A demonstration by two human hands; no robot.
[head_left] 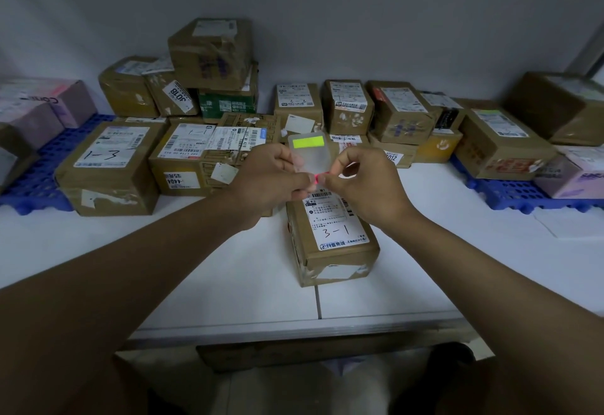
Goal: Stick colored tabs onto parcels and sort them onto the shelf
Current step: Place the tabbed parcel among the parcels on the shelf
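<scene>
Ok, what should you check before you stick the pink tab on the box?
1. Pink tab pinched by both hands: ok.
2. Tab fully peeled off the sheet: cannot tell.
3. Left hand holds the sheet: ok.
4. Right hand grips the tab: ok.
5. Box marked 3-1 sits below the hands, label up: ok.
6. Green tab left on the sheet: ok.

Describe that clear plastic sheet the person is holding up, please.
The sheet is a small, frosted, see-through rectangle with rounded corners, held upright above a cardboard box. A yellow-green tab sticks near its top. The left hand grips its left edge, while the right hand pinches a pink tab at its bottom.
</scene>
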